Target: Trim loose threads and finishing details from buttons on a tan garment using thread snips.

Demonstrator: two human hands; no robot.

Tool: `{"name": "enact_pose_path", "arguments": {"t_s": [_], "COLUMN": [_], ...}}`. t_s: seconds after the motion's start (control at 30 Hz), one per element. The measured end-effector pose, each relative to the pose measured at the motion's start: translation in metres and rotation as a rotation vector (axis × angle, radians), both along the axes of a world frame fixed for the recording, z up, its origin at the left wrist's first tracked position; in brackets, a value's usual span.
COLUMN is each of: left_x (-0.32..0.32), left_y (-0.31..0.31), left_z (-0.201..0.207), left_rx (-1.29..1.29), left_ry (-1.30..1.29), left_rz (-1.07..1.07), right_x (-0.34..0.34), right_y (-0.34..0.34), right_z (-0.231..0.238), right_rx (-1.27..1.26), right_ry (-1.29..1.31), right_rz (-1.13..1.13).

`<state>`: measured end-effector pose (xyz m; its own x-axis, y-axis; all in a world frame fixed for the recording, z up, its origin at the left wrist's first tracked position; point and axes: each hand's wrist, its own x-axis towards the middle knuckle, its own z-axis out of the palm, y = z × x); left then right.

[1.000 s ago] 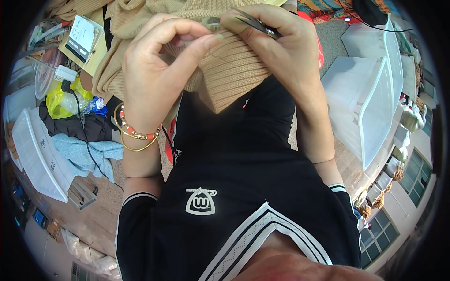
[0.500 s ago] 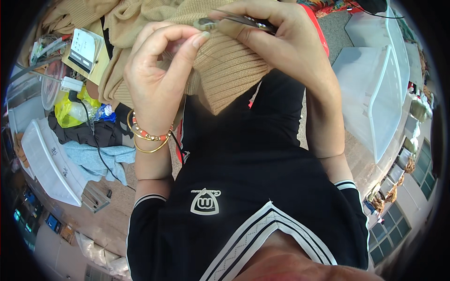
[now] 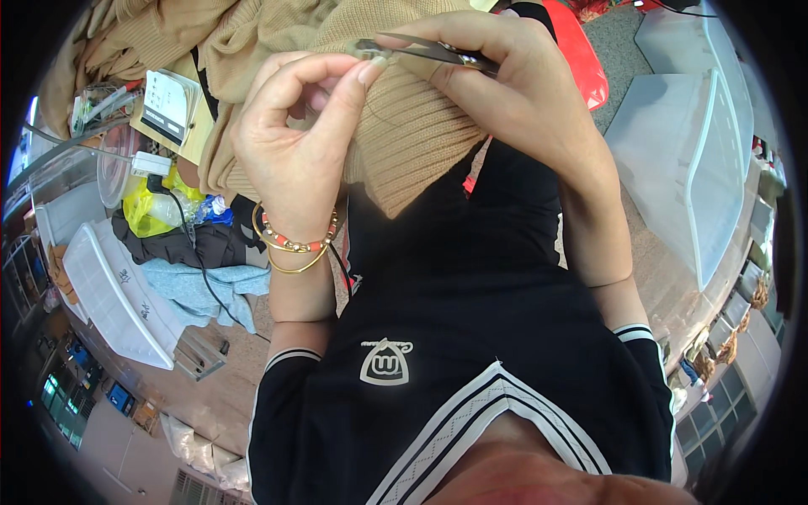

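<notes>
My left hand (image 3: pixel 290 135) pinches a small, shiny grey button-like piece (image 3: pixel 369 48) between thumb and forefinger. A thin dark thread seems to hang from it over the tan ribbed knit garment (image 3: pixel 417 130) on my lap. My right hand (image 3: pixel 526 88) is closed round a pair of dark metal thread snips (image 3: pixel 429 50), whose blades point left and lie right by the piece. Whether the blades touch it or a thread I cannot tell. The ribbed corner of the knit hangs below both hands, over my dark trousers.
To the left are a cream box with a card (image 3: pixel 167 109), a white plug adapter with a black cable (image 3: pixel 150 164), a yellow bag (image 3: pixel 147 209), a blue cloth (image 3: pixel 198 286) and a white bin (image 3: pixel 114 295). Translucent bins (image 3: pixel 665 168) stand right, near a red stool (image 3: pixel 585 63).
The whole view has shifted slightly, so most things sit farther right. The snips' blades now show more broadly beside the small piece. Both hands keep their grip.
</notes>
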<state>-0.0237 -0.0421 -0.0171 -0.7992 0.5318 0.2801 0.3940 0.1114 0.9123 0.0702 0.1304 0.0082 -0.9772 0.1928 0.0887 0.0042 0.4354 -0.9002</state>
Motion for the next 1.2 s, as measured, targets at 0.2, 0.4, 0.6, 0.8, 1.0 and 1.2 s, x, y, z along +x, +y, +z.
{"name": "enact_pose_path", "arguments": {"t_s": [0.2, 0.4, 0.6, 0.8, 1.0, 1.2], "left_x": [-0.008, -0.021, -0.023, -0.025, -0.020, -0.017], "left_y": [0.001, 0.006, 0.005, 0.004, 0.003, 0.003], "left_z": [-0.009, -0.010, -0.010, -0.019, -0.020, -0.019], "left_rx": [0.043, 0.039, 0.028, 0.132, 0.222, 0.173], "left_ry": [0.315, 0.736, 0.671, 0.353, 0.200, 0.345], "left_rz": [-0.004, -0.054, -0.086, -0.093, -0.065, -0.021], "right_x": [-0.008, -0.013, -0.013, -0.004, 0.004, 0.003], "right_y": [0.000, 0.008, 0.003, 0.010, 0.010, 0.006], "right_z": [0.024, 0.015, 0.021, 0.019, 0.047, 0.050], "right_rx": [-0.273, -0.094, 0.189, 0.197, 0.420, 0.577], "right_ry": [-0.103, 0.046, 0.081, 0.290, 0.077, 0.094], "right_rz": [-0.035, 0.057, 0.039, -0.038, 0.040, 0.036]}}
